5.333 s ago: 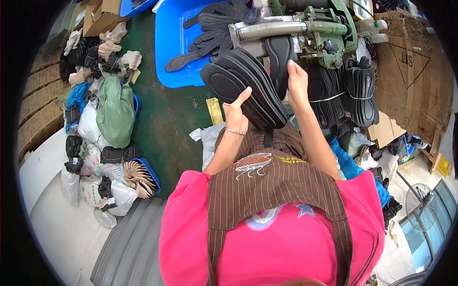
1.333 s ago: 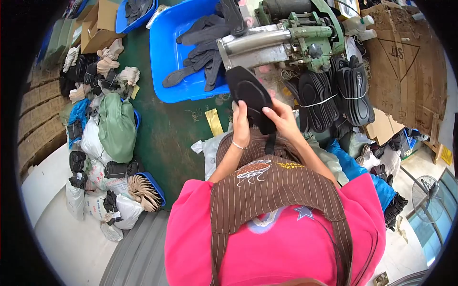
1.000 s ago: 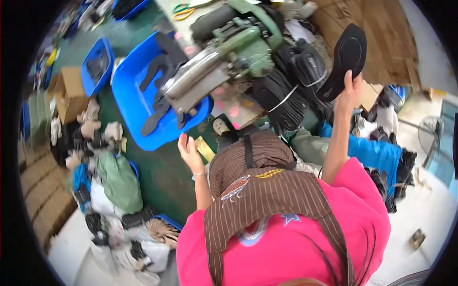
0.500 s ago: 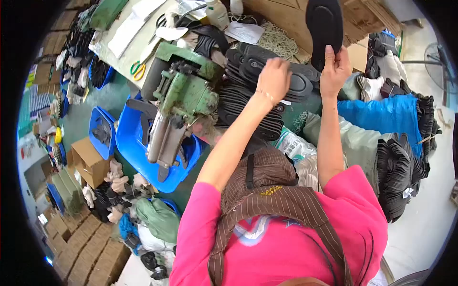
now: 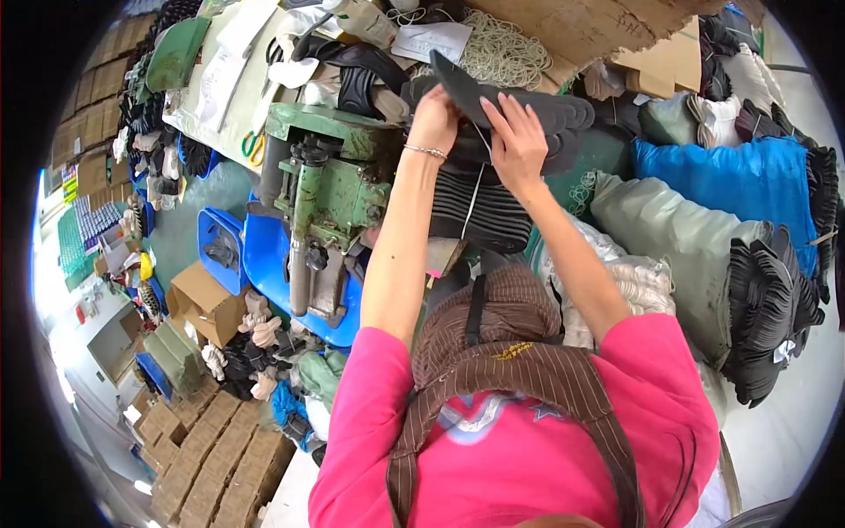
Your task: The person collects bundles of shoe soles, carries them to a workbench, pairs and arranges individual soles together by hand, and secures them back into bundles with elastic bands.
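A black insole (image 5: pixel 458 88) stands tilted over a pile of similar insoles, between my two hands. My left hand (image 5: pixel 436 121) is closed at its left edge, with the fingertips partly hidden behind it. My right hand (image 5: pixel 519 145) has its fingers stretched out and lies against the insole's right side and the pile. Below the hands is a thick stack of black insoles (image 5: pixel 502 209) lying edge-on. A thin white cord (image 5: pixel 473 201) runs down over this stack from between my hands.
A green, worn machine (image 5: pixel 339 185) stands left of the stack, above a blue bin (image 5: pixel 268 264). Behind lie tangled cord (image 5: pixel 506 57), paper (image 5: pixel 431 41) and scissors (image 5: pixel 253 148). Wrapped insole bundles (image 5: pixel 678 229) and a blue bundle (image 5: pixel 726 172) lie on the right.
The insole that my right hand held upright has come down and left over the pile. Both hands are now close together at it, and the white cord over the stack shows.
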The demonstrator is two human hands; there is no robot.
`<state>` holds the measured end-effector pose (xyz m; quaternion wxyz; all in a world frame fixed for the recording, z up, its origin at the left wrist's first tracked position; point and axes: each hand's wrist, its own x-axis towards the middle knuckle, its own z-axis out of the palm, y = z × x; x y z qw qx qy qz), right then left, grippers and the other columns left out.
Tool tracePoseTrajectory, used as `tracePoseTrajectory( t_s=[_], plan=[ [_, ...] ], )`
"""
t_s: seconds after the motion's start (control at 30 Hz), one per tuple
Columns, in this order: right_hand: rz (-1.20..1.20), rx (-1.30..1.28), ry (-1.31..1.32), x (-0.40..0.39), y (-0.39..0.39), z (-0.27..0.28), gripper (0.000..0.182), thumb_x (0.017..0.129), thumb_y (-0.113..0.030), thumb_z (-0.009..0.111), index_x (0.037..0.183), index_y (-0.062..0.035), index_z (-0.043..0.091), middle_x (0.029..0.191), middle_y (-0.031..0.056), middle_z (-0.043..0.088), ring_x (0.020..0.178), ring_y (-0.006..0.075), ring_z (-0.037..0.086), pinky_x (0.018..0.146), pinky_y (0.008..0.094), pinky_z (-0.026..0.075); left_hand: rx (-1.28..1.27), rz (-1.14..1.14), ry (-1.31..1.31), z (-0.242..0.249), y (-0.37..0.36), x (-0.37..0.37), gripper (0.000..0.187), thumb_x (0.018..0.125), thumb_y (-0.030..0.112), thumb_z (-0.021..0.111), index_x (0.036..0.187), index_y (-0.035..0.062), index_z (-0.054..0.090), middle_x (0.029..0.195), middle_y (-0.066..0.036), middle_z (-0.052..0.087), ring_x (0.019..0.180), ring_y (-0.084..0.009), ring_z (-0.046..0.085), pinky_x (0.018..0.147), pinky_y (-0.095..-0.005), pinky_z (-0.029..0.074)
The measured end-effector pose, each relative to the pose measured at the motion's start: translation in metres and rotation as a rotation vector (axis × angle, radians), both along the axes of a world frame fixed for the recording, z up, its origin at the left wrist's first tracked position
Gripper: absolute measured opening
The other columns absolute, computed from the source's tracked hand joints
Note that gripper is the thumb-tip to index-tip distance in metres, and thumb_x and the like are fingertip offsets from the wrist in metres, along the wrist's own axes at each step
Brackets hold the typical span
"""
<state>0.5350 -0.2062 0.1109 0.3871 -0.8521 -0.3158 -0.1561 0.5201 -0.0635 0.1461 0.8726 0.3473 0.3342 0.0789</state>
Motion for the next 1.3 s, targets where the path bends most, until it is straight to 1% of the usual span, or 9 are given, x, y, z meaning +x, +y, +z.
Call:
tracePoseTrajectory(
  t_s=[0.1,0.3,0.37,0.47,0.53,0.6,0.8,1.0,1.3],
  plan=[
    [0.034,-0.126,-0.041,0.004,-0.004,-0.001,0.045,0.075,-0.010,0.059,0.118,-0.0224,0.062,0.115,0.0119,0.060,0.109,0.0269,0.056,0.096,0.0435,0.040,-0.063,-0.108,-0.159,-0.014,0.018,-0.007,0.013,0.091,0.012,0.050,0.086,0.0023,0.056,0.076,-0.002,0.057,0.061,-0.0108,0.051,0.054,-0.0274,0.042],
    [0.134,-0.167,0.010,0.007,0.002,0.003,0.037,0.075,-0.023,0.061,0.110,-0.0097,0.061,0.113,0.0124,0.059,0.105,0.0275,0.055,0.096,0.0450,0.037,1.333,-0.172,-0.003,0.080,-0.049,0.012,0.018,0.083,0.014,0.062,0.076,-0.0021,0.060,0.067,-0.012,0.062,0.056,-0.0245,0.059,0.055,-0.0327,0.047],
    [0.296,0.711,0.937,0.008,0.011,-0.032,0.043,0.074,-0.025,0.062,0.112,-0.0040,0.060,0.117,0.0159,0.057,0.107,0.0313,0.053,0.097,0.0451,0.036,1.560,-0.400,0.097,0.079,-0.071,0.006,0.013,0.078,0.011,0.060,0.081,-0.0022,0.059,0.068,-0.020,0.063,0.070,-0.0392,0.063,0.072,-0.0492,0.048],
    [0.430,0.176,0.587,0.021,-0.014,0.006,0.047,0.074,-0.021,0.064,0.117,-0.0044,0.058,0.121,0.0171,0.057,0.114,0.0317,0.051,0.101,0.0447,0.034,1.762,-0.111,0.106,0.064,-0.064,-0.027,0.041,0.078,0.010,0.062,0.117,-0.0009,0.054,0.129,-0.028,0.046,0.117,-0.0429,0.045,0.101,-0.0429,0.035],
    [0.556,-0.276,0.424,0.044,-0.034,0.022,0.053,0.073,-0.018,0.067,0.123,-0.0050,0.055,0.125,0.0168,0.055,0.123,0.0300,0.047,0.104,0.0411,0.033,1.602,-0.115,0.168,0.070,-0.067,-0.076,0.065,0.078,0.009,0.064,0.136,0.0001,0.035,0.146,-0.024,0.020,0.134,-0.0409,0.023,0.108,-0.0442,0.023],
    [0.497,-0.205,0.850,0.079,-0.040,0.036,0.055,0.074,-0.025,0.071,0.122,-0.0029,0.055,0.130,0.0176,0.050,0.122,0.0320,0.046,0.103,0.0385,0.036,1.385,0.193,0.354,0.060,-0.088,-0.134,0.078,0.076,0.015,0.070,0.136,-0.0081,0.027,0.142,-0.027,0.024,0.134,-0.0387,0.023,0.110,-0.0438,0.020],
    [0.758,-0.549,0.474,0.119,0.006,-0.001,0.106,0.062,-0.045,0.079,0.144,-0.0046,0.024,0.146,0.0227,0.028,0.135,0.0326,0.029,0.111,0.0357,0.024,-0.149,0.261,0.603,-0.060,-0.115,-0.239,0.090,0.072,0.025,0.079,0.138,-0.0032,0.025,0.135,-0.017,0.042,0.129,-0.0258,0.034,0.108,-0.0384,0.021],
    [0.841,-0.742,0.867,0.123,0.022,0.003,0.118,0.055,-0.044,0.082,0.145,-0.0020,0.019,0.145,0.0218,0.029,0.134,0.0305,0.031,0.110,0.0330,0.026,-0.284,0.390,0.407,-0.140,-0.114,-0.223,0.052,0.074,0.033,0.076,0.115,0.0070,0.057,0.113,-0.003,0.060,0.105,-0.0168,0.053,0.094,-0.0343,0.034],
    [0.435,-0.317,1.191,0.075,-0.056,0.041,0.078,0.058,-0.020,0.078,0.123,0.0069,0.047,0.113,0.0150,0.060,0.103,0.0216,0.056,0.095,0.0297,0.039,-0.337,0.302,0.036,-0.125,-0.106,-0.236,0.060,0.071,0.010,0.074,0.123,-0.0005,0.047,0.114,-0.007,0.057,0.102,-0.0187,0.054,0.092,-0.0305,0.041]
  ],
)
